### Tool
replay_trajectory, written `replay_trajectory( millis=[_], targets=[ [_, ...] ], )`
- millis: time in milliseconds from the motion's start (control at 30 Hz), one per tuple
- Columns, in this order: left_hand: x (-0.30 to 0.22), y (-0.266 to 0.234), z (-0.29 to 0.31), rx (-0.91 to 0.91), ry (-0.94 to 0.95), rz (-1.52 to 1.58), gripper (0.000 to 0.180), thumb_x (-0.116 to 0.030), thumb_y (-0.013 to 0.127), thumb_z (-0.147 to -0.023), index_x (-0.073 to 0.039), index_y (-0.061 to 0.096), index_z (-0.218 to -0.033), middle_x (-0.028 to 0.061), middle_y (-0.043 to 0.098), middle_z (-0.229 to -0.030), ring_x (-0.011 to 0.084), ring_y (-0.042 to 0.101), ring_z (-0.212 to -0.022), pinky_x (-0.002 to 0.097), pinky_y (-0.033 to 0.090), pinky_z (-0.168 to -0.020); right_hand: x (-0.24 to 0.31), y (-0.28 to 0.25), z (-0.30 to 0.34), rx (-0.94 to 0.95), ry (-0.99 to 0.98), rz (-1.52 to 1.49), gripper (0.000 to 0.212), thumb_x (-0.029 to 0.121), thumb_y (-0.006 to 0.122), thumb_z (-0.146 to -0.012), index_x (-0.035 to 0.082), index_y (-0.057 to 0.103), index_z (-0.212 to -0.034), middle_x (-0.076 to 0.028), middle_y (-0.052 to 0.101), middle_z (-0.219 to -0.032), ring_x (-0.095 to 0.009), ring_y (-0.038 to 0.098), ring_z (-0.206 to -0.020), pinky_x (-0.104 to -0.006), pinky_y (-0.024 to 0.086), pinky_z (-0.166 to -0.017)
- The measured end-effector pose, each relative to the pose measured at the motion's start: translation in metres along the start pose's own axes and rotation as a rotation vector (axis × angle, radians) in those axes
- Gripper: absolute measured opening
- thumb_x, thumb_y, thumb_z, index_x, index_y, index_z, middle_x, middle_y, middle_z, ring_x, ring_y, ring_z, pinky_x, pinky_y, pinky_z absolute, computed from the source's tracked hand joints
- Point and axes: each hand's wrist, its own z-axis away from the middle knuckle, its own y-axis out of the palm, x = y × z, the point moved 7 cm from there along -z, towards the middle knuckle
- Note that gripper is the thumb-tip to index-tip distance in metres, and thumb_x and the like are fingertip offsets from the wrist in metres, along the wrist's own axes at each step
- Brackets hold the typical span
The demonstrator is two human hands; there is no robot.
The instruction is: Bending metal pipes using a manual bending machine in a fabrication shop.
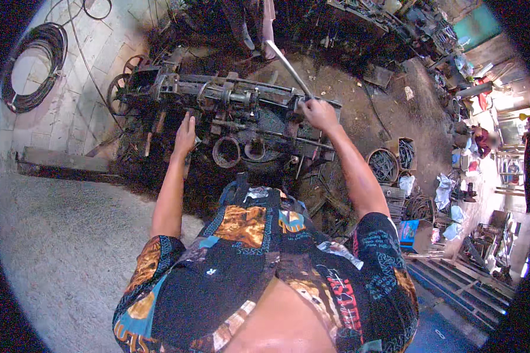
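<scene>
A dark, greasy metal machine (241, 106) with shafts, rings and a spoked wheel lies across the ground in front of me. My right hand (318, 113) is closed around the lower end of a long shiny metal lever (288, 66) that slants up and away to the left. My left hand (185, 134) rests flat, fingers together, on the machine's near left edge. Two round metal rings (227, 152) sit on the machine between my arms. My patterned shirt fills the lower middle of the view.
A coil of black cable (32, 67) lies on pale paving at the far left. Round baskets of metal rings (384, 165) stand to the right on the dirt floor, with scrap, cloths and steel frames beyond. Rough concrete lies at lower left.
</scene>
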Motion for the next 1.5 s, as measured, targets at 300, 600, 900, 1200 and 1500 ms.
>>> replay_trajectory(
  millis=[300, 600, 900, 1200, 1500],
  targets=[
    [-0.011, 0.012, 0.018, -0.042, 0.040, 0.092, 0.063, -0.042, 0.034, -0.097, 0.003, 0.025, -0.141, 0.0259, 0.031, -0.142, 0.0363, 0.030, -0.133, 0.0382, 0.026, -0.108, 0.013, 0.002, -0.066, -0.097, 0.155, 0.048, 0.072, 0.044, 0.054, -0.082, -0.008, 0.038, -0.130, -0.028, 0.064, -0.094, -0.040, 0.063, -0.092, -0.0471, 0.049, -0.085],
    [0.010, 0.037, 0.027, 0.021, 0.007, -0.054, 0.064, -0.044, 0.030, -0.098, 0.001, 0.021, -0.143, 0.0239, 0.027, -0.145, 0.0352, 0.027, -0.134, 0.0389, 0.023, -0.109, -0.002, 0.016, -0.034, -0.210, -0.163, 0.084, 0.051, 0.051, 0.052, -0.084, 0.009, 0.061, -0.111, -0.015, 0.063, -0.110, -0.034, 0.050, -0.116, -0.0647, 0.017, -0.103],
    [0.028, 0.023, 0.060, -0.086, -0.060, 0.008, 0.061, -0.040, 0.029, -0.099, 0.004, 0.022, -0.141, 0.0241, 0.030, -0.143, 0.0348, 0.031, -0.132, 0.0375, 0.028, -0.107, 0.033, -0.017, -0.002, -0.139, -0.169, 0.488, 0.041, 0.039, 0.044, -0.088, 0.007, 0.069, -0.085, -0.014, 0.068, -0.090, -0.034, 0.057, -0.106, -0.0593, 0.039, -0.088],
    [0.055, 0.014, 0.090, -0.162, 0.036, -0.112, 0.063, -0.041, 0.028, -0.099, 0.006, 0.023, -0.140, 0.0241, 0.028, -0.144, 0.0348, 0.027, -0.134, 0.0380, 0.024, -0.109, -0.032, 0.020, -0.061, -0.120, 0.202, -0.091, 0.054, 0.048, 0.052, -0.082, -0.004, 0.066, -0.092, -0.030, 0.063, -0.090, -0.043, 0.063, -0.089, -0.0468, 0.050, -0.081],
    [0.033, 0.028, 0.085, -0.067, 0.063, -0.131, 0.061, -0.038, 0.027, -0.099, 0.007, 0.023, -0.140, 0.0237, 0.025, -0.146, 0.0343, 0.023, -0.136, 0.0370, 0.020, -0.111, -0.014, 0.016, -0.055, 0.095, -0.217, 0.347, 0.051, 0.025, 0.061, -0.072, 0.022, 0.057, -0.122, -0.009, 0.041, -0.140, -0.041, 0.022, -0.134, -0.0731, 0.011, -0.100]
  ],
)
